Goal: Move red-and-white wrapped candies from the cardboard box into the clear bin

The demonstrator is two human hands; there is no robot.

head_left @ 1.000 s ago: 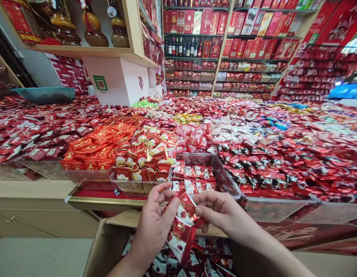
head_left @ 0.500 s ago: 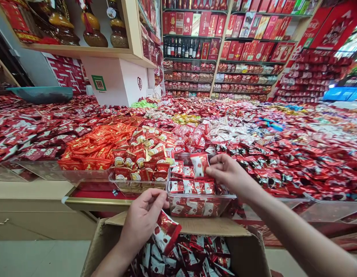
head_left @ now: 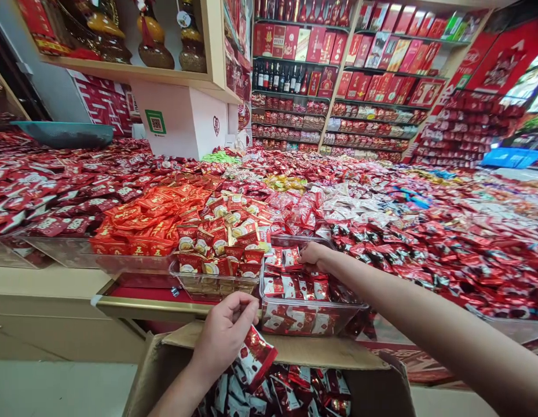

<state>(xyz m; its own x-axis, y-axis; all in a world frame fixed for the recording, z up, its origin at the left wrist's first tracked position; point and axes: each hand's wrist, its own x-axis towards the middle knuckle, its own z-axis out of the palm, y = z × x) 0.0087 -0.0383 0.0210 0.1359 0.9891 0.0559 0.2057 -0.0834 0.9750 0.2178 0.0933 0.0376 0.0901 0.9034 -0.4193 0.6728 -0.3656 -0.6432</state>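
Above the open cardboard box [head_left: 321, 351], my left hand [head_left: 225, 333] is closed on a red-and-white wrapped candy [head_left: 256, 356], which hangs tilted from the fingers. My right hand [head_left: 318, 255] reaches into a clear plastic bin [head_left: 359, 306], its fingers closed at a similar wrapped candy [head_left: 292, 258] in the back row. The fingertips are partly hidden behind the hand. Candies of the same kind stand in neat rows in the bin, front row [head_left: 290, 286] included. More loose candies [head_left: 290, 394] lie jumbled inside the box.
Left of the bin stands another clear bin with durian candies [head_left: 216, 266], then a heap of orange-red packets [head_left: 141, 226]. Dark red-and-black packets [head_left: 407, 255] spread to the right. A gold-edged ledge [head_left: 156, 307] runs below. Shelves of boxes and bottles [head_left: 277, 78] stand behind.
My right hand has lowered its candy from above the bin down into the back row. The left hand keeps its candy in nearly the same place. The view has shifted slightly.
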